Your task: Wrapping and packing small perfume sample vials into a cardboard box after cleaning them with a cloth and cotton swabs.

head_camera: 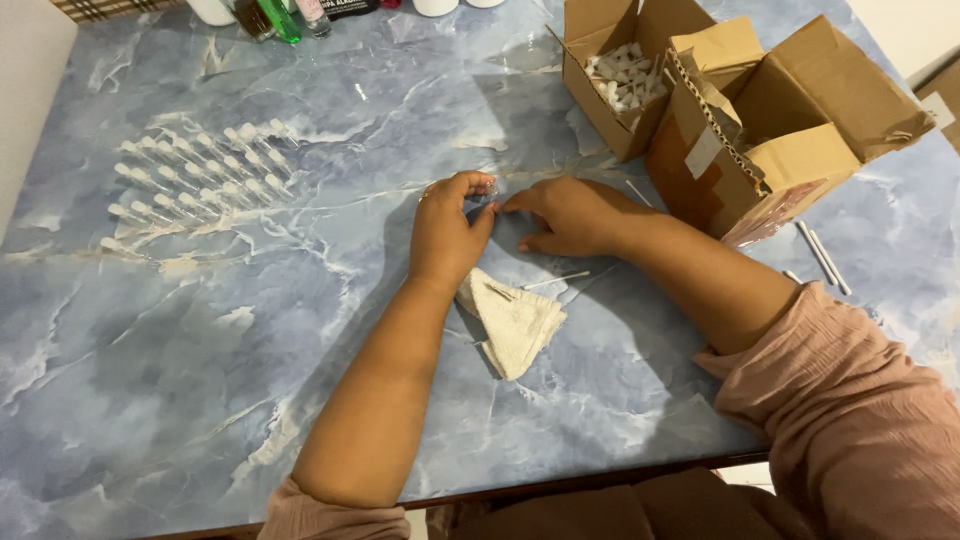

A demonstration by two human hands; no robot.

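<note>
Far right on the blue marbled counter (200, 380): two open brown cardboard boxes. The smaller box (600, 60) holds a heap of small white plastic parts. The larger box (790, 120) lies tilted, flaps open, a pale tape patch on its side; contents not visible.

Far left edge: bottles (280, 15), one green, cut off by the frame.

Centre: left hand (445, 235), fingers pinched shut on a small clear vial (492, 187). Right hand (565, 215) just beside it, fingertips meeting at the vial; grip unclear.

Folded cream cloth (515, 325) lies near, under the left wrist. Left of hands: rows of small white-capped vials (195, 175) lying flat.
</note>
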